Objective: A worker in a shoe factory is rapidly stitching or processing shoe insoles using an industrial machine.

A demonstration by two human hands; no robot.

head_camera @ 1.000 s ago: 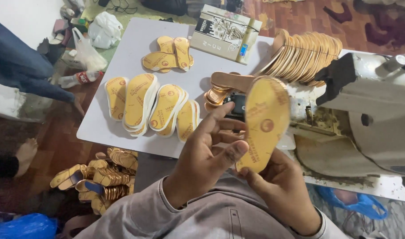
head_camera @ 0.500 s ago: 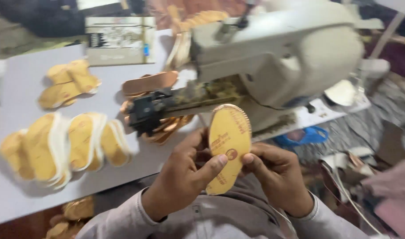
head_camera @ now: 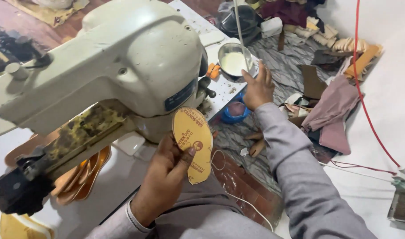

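Yellow insole (head_camera: 193, 144), thin, light and probably bendy, sits pinched by its edge in the left hand (head_camera: 167, 170) just below the sewing machine (head_camera: 122, 66), while the open right hand (head_camera: 257, 88) reaches toward the metal bowl (head_camera: 234, 59).

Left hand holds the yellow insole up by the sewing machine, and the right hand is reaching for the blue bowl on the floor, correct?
Not quite. In the head view the right hand reaches to the metal bowl on the table, not the blue bowl. The left hand does hold the insole by the sewing machine.
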